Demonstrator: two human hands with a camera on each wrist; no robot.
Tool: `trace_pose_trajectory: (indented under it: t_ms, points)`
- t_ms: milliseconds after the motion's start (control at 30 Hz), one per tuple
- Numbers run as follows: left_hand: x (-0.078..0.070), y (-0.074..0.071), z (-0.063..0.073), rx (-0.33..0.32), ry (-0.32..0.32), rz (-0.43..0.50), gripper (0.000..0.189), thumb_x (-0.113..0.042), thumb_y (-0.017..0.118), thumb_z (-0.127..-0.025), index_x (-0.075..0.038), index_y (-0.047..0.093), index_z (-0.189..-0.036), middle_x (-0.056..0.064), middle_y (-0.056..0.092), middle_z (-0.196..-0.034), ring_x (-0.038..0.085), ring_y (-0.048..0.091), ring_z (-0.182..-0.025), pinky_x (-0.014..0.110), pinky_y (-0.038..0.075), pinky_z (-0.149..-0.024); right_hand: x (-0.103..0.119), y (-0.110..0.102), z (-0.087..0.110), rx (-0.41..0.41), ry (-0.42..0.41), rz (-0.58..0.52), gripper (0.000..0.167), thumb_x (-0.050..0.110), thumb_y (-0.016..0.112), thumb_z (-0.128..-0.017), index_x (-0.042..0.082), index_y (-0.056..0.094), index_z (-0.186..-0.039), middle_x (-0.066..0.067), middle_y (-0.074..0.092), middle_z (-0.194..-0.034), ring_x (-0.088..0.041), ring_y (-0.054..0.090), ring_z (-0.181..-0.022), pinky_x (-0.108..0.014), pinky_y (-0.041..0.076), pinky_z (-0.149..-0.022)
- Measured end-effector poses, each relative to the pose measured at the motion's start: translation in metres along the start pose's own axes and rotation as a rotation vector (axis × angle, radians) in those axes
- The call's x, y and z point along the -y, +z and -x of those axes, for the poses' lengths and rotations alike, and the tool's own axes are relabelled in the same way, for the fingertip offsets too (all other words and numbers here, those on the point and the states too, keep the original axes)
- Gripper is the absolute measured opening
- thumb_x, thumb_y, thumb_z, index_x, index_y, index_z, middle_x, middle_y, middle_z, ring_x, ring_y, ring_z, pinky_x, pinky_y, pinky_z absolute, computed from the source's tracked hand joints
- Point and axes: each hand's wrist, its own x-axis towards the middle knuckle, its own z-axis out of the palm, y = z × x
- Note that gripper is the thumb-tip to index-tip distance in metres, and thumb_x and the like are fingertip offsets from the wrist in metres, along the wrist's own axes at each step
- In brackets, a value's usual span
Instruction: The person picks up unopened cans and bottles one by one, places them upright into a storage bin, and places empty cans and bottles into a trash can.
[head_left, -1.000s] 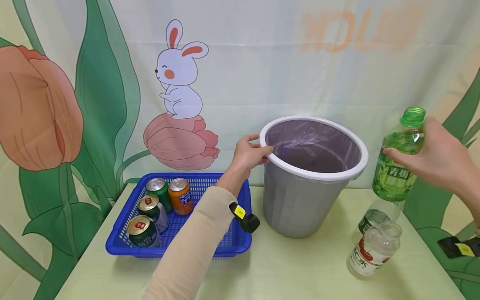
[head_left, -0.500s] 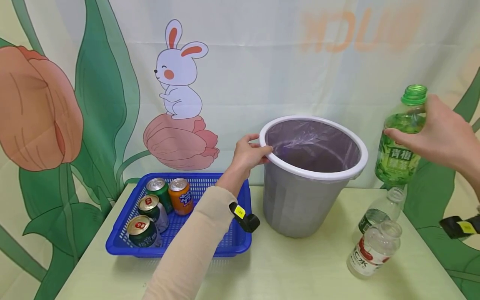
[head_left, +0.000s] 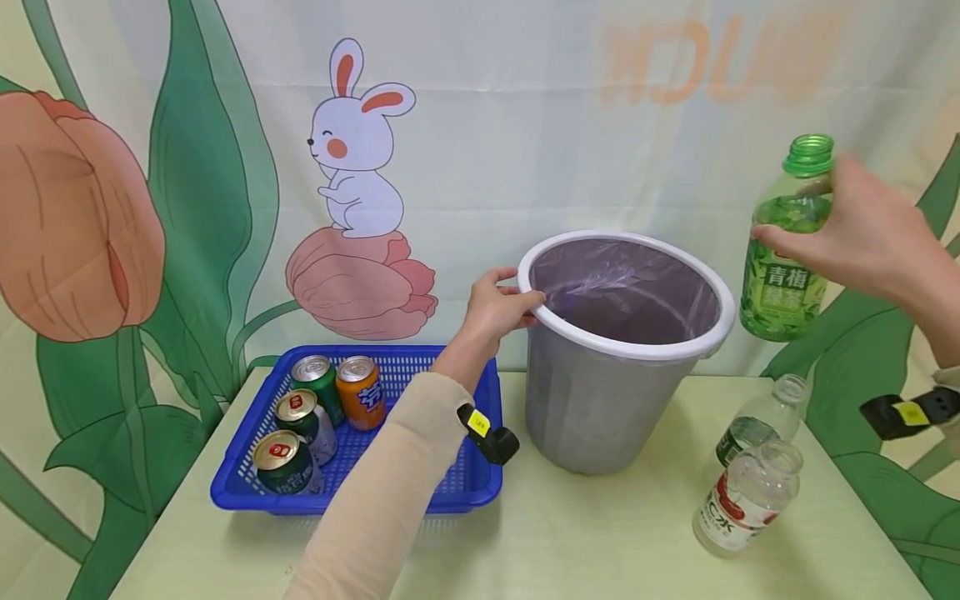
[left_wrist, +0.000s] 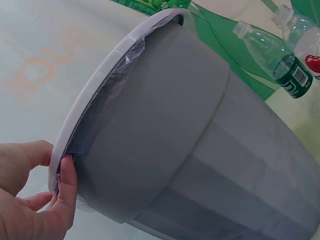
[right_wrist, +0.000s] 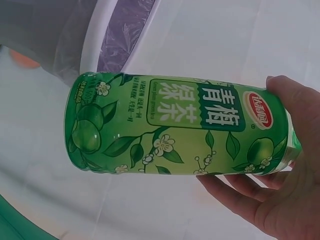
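Note:
My left hand (head_left: 501, 304) pinches the white rim of a grey trash can (head_left: 600, 408) between thumb and fingers. A clear plastic liner (head_left: 600, 279) covers the can's inside. To the right of the can and higher than its rim, my right hand (head_left: 873, 225) grips a capless green tea bottle (head_left: 785, 283) by its upper part. The bottle is upright, in the air. In the right wrist view its green label (right_wrist: 175, 125) faces the camera, with thumb and fingers around the neck end.
On the table's right stand two clear bottles, one with a dark green label (head_left: 750, 433) and one with a red and white label (head_left: 731, 512). At left, a blue basket (head_left: 352, 502) holds several cans, among them an orange can (head_left: 362, 398). A printed curtain hangs behind.
My right hand has raised the green tea bottle from just above the clear bottles, lately shifting it slightly left. The left hand has stayed on the can's rim.

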Motion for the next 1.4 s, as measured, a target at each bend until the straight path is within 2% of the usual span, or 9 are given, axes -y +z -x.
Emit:
trace_pose_trajectory:
  t_ms: [200, 467, 1000, 1400]
  points:
    - [0.000, -0.001, 0.000, 0.004, 0.001, 0.006, 0.059, -0.008, 0.069, -0.080, -0.011, 0.042, -0.133, 0.012, 0.055, -0.109, 0.018, 0.064, -0.071, 0.024, 0.056, -0.066, 0.010, -0.001, -0.009, 0.019, -0.032, -0.009, 0.074, 0.045, 0.064, -0.080, -0.009, 0.035, -0.122, -0.031, 0.049, -0.109, -0.047, 0.051, -0.092, -0.059, 0.043, -0.067]
    - [0.000, 0.000, 0.000, 0.010, -0.003, 0.012, 0.060, -0.007, 0.068, -0.080, -0.011, 0.042, -0.133, 0.013, 0.056, -0.109, 0.018, 0.064, -0.071, 0.025, 0.056, -0.066, 0.020, 0.002, -0.020, 0.049, -0.026, 0.044, 0.079, 0.048, 0.062, -0.081, -0.013, 0.032, -0.122, -0.033, 0.045, -0.112, -0.047, 0.049, -0.093, -0.056, 0.045, -0.064]
    - [0.000, 0.000, -0.001, 0.001, 0.000, 0.005, 0.059, -0.008, 0.069, -0.080, -0.012, 0.042, -0.133, 0.012, 0.055, -0.109, 0.019, 0.065, -0.073, 0.024, 0.056, -0.066, 0.040, 0.009, -0.040, 0.097, -0.063, 0.016, 0.079, 0.049, 0.061, -0.081, -0.010, 0.031, -0.123, -0.029, 0.047, -0.111, -0.042, 0.050, -0.094, -0.053, 0.045, -0.069]
    - [0.001, 0.001, 0.000, -0.004, 0.002, -0.001, 0.059, -0.008, 0.069, -0.080, -0.011, 0.042, -0.133, 0.012, 0.056, -0.109, 0.019, 0.065, -0.073, 0.024, 0.056, -0.065, 0.046, 0.015, -0.046, 0.116, -0.055, -0.017, 0.079, 0.050, 0.061, -0.081, -0.008, 0.030, -0.125, -0.027, 0.047, -0.113, -0.041, 0.050, -0.096, -0.052, 0.045, -0.071]
